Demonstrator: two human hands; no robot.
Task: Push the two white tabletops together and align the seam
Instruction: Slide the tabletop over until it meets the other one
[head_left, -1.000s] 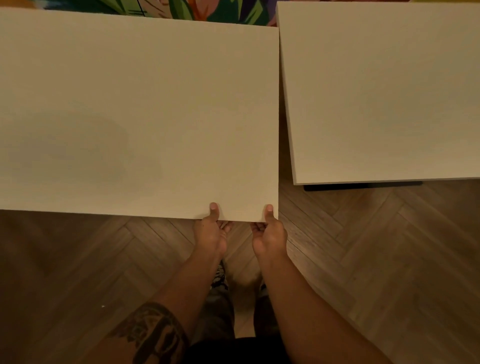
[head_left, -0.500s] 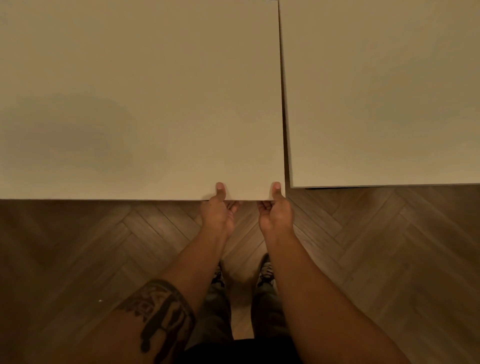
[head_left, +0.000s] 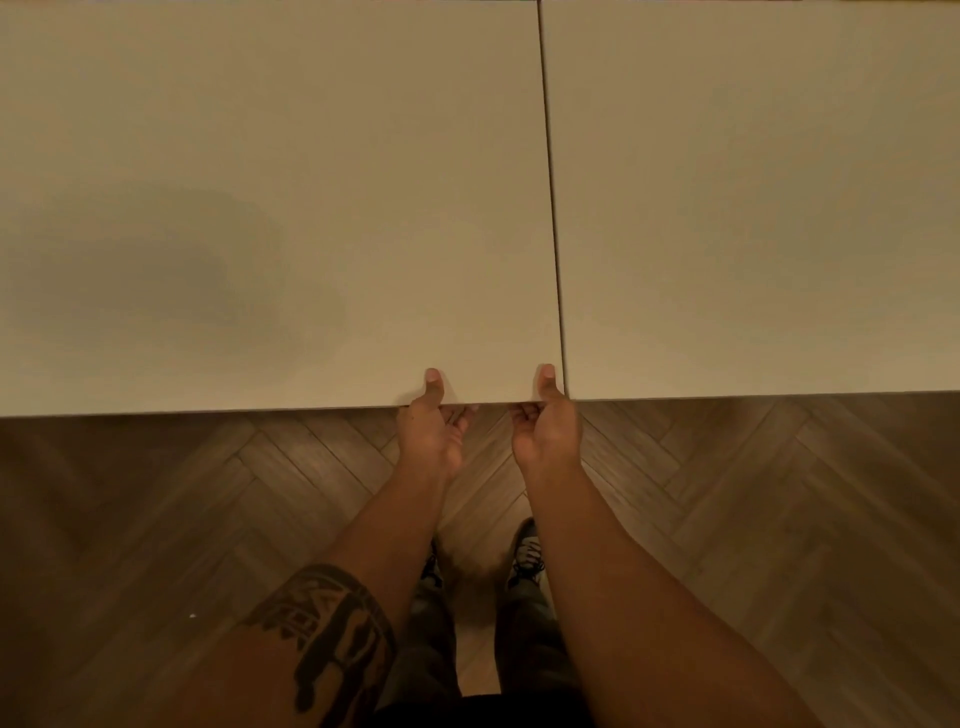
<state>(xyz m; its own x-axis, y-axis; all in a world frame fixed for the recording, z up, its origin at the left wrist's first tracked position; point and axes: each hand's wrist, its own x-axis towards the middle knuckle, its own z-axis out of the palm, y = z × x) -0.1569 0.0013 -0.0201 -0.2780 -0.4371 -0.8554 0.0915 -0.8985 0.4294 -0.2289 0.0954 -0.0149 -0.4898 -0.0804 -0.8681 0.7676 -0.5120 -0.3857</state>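
Two white tabletops fill the upper half of the head view. The left tabletop (head_left: 270, 208) and the right tabletop (head_left: 753, 208) lie side by side, parted only by a thin dark seam (head_left: 551, 208). Their near edges are almost level, the left one a touch nearer to me. My left hand (head_left: 434, 431) grips the left tabletop's near edge, thumb on top and fingers underneath. My right hand (head_left: 545, 428) grips the same edge right at its near right corner, beside the seam.
Below the tabletops is a dark herringbone wood floor (head_left: 753, 519). My shoes (head_left: 524, 556) and legs stand between my forearms, close to the near edge. A grey shadow lies on the left tabletop's left part.
The left tabletop has slid away from me and to the right with both hands on it. The wide gap has closed to a thin line and the near edges have come almost level.
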